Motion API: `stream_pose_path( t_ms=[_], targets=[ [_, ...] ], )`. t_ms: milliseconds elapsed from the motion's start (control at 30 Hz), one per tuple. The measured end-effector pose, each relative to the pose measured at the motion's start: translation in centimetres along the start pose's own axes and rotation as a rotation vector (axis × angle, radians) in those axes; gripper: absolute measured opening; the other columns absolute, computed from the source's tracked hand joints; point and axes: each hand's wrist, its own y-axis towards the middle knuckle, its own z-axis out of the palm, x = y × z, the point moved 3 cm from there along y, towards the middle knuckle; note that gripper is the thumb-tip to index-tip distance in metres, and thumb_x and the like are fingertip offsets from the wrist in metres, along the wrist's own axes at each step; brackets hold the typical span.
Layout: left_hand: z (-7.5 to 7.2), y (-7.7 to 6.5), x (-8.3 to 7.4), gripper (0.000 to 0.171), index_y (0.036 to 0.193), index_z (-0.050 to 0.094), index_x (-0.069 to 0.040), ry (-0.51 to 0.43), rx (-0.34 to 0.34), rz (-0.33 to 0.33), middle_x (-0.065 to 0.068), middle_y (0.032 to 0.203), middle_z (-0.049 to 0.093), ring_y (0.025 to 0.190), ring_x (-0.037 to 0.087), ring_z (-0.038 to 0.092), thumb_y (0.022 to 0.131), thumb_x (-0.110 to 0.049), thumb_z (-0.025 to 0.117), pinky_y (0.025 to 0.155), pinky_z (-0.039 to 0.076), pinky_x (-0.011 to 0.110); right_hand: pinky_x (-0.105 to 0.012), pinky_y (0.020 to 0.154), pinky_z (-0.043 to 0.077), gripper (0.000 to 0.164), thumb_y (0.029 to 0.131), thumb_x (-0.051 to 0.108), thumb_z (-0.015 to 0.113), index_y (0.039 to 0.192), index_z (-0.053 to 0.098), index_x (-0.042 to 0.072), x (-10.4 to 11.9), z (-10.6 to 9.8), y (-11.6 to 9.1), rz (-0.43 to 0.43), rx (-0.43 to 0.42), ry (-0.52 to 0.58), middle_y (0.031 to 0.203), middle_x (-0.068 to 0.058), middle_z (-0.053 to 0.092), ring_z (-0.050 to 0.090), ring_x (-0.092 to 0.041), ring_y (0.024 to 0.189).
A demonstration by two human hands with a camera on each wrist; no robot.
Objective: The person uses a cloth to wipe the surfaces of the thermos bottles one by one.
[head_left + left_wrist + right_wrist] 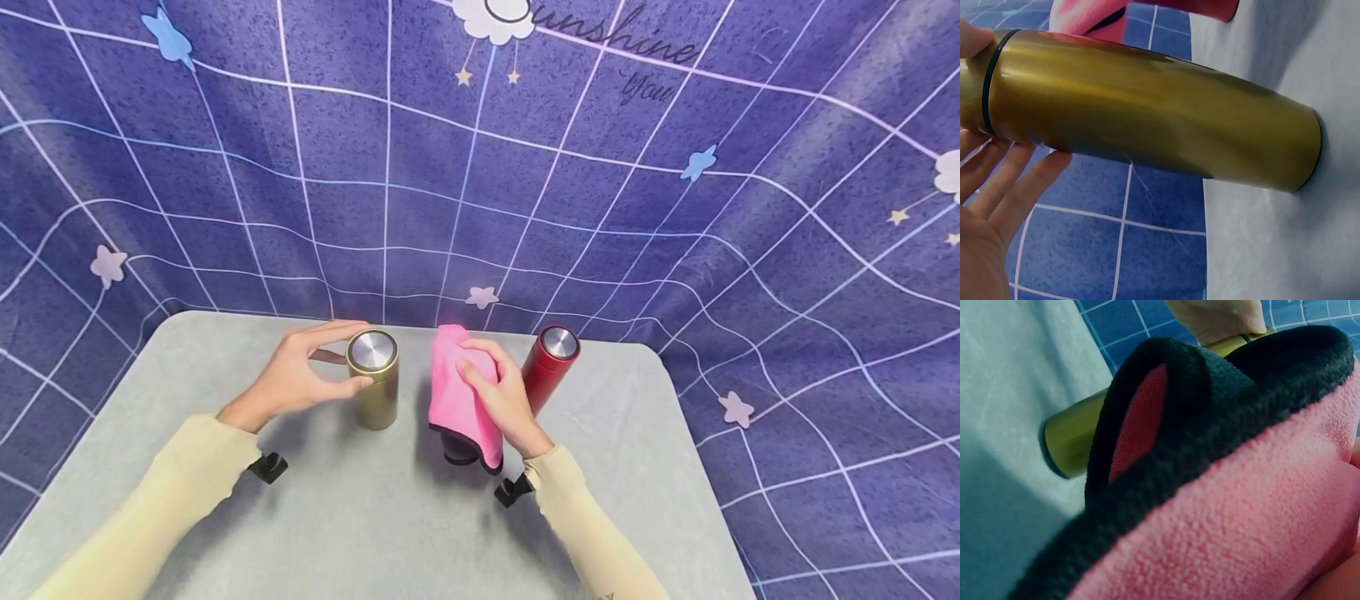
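Grey tabletop (pixel 337 525): left fingers (pixel 332 334) grasping capped gold flask (pixel 377 404), right fingers (pixel 493 353) gripping pink cloth (pixel 452 396); red flask (pixel 545 375) capped, contents hidden.

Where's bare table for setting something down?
The grey table is free on its near side, between the cream left sleeve and right sleeve, and right of the red cylindrical bottle. Crowded: back middle, where the left hand grips the gold cylindrical bottle and the right hand holds pink, black-edged fleecy fabric beside the red bottle.

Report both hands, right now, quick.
Left hand: holding the gold bottle near its top, between thumb and fingers.
Right hand: closed on the pink cloth, gripping it.
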Motion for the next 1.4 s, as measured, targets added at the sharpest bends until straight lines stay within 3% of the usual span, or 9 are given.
stream_pose_path(
  t_ms=[200,467,900,1233,1400],
  targets=[
    [0.8,0.0,-0.7,0.075,0.139,0.073,-0.011,-0.026,0.0,0.039,0.007,0.138,0.071,0.126,0.003,0.064,0.069,0.001,0.098,0.085,0.064,0.023,-0.04,0.118,0.045,0.029,0.1,0.013,0.074,0.129,0.073,0.011,1.2,0.3,0.4,-0.056,0.028,0.001,0.132,-0.003,0.071,0.06,-0.016,0.129],
    [1.7,0.1,-1.6,0.072,0.137,0.074,-0.013,-0.042,0.0,0.044,0.005,0.137,0.072,0.126,0.005,0.065,0.071,0.0,0.098,0.085,0.065,0.023,-0.036,0.109,0.05,0.03,0.1,0.012,0.074,0.13,0.073,0.009,3.3,1.2,0.2,-0.124,0.042,0.037,0.129,-0.008,0.071,0.061,-0.022,0.125],
    [2.4,0.9,-3.3,0.072,0.138,0.074,-0.014,-0.073,-0.027,0.067,0.004,0.136,0.073,0.126,0.007,0.065,0.071,-0.001,0.098,0.084,0.065,0.024,-0.04,0.114,0.049,0.033,0.097,0.012,0.077,0.13,0.071,0.01,4.5,1.9,-0.2,-0.213,0.054,-0.048,0.128,-0.003,0.072,0.062,-0.02,0.125],
    [2.4,1.1,-4.3,0.073,0.138,0.074,-0.012,-0.096,-0.049,0.048,0.004,0.135,0.073,0.126,0.007,0.066,0.069,0.005,0.095,0.083,0.065,0.024,-0.051,0.119,0.045,0.038,0.093,0.004,0.08,0.13,0.07,0.004,2.9,2.1,0.0,-0.209,0.037,-0.079,0.131,-0.013,0.071,0.062,-0.03,0.13],
    [2.3,1.2,-4.6,0.073,0.137,0.074,-0.011,-0.092,-0.058,0.047,0.006,0.136,0.073,0.127,0.007,0.065,0.07,0.006,0.095,0.083,0.065,0.023,-0.047,0.118,0.046,0.034,0.095,0.007,0.079,0.129,0.071,0.007,1.2,1.9,0.2,-0.144,0.05,-0.126,0.13,-0.009,0.072,0.063,-0.026,0.128]
  ],
)
